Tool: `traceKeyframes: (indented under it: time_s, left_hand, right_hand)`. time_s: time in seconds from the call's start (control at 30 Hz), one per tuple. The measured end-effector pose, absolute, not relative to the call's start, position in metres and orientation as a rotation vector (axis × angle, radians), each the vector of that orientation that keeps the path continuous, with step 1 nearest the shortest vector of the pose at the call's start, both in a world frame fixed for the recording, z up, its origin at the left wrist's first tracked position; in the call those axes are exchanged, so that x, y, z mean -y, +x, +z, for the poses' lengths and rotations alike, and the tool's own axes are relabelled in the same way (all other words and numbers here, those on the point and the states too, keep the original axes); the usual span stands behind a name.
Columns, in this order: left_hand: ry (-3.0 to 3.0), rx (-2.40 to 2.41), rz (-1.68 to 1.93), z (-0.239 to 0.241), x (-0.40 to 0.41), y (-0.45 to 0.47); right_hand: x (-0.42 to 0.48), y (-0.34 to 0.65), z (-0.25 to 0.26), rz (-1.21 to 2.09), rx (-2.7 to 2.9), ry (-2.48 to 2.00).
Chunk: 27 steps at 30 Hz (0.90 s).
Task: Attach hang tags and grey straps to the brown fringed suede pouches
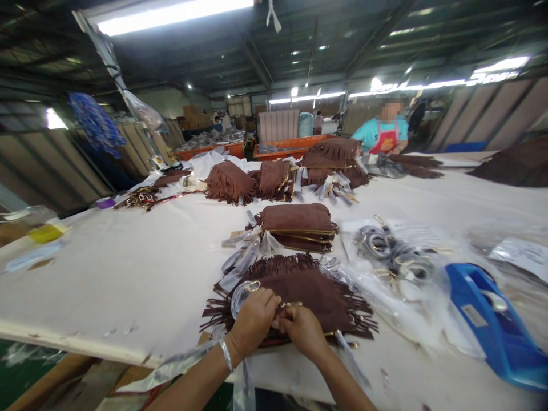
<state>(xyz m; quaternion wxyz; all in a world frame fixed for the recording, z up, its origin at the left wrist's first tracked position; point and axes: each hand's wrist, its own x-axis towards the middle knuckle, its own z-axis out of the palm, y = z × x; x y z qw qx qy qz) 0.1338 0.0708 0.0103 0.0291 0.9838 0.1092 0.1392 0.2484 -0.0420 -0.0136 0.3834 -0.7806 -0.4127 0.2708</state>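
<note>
A brown suede fringed bag (308,288) lies flat near the table's front edge. My left hand (253,321) is closed in a pinch at its gold top edge, next to a clear-wrapped gold ring (252,285). My right hand (303,330) is closed too, fingers curled against the same gold edge, touching the left hand. What the fingers pinch is too small to name. A silver bangle sits on my left wrist.
A stack of brown bags (297,225) lies just beyond. More fringed bags (231,181) line the far side. Wrapped chain straps (391,251) and a blue tape dispenser (492,319) are to the right. A person in a teal shirt and red apron (385,134) works across the white table (128,268).
</note>
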Motion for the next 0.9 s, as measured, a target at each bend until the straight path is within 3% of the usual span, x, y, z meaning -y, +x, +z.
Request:
traceKeyframes:
  time_s: [0.57,0.9]
  left_hand:
    - [3.119,-0.105,0.384,0.005,-0.078,0.123]
    - [2.432,-0.269,0.528,0.008,-0.071,0.114]
  right_hand:
    - [0.036,0.259,-0.025,0.842,1.004,-1.694]
    - [0.039,0.255,-0.026,0.842,0.85,-1.804]
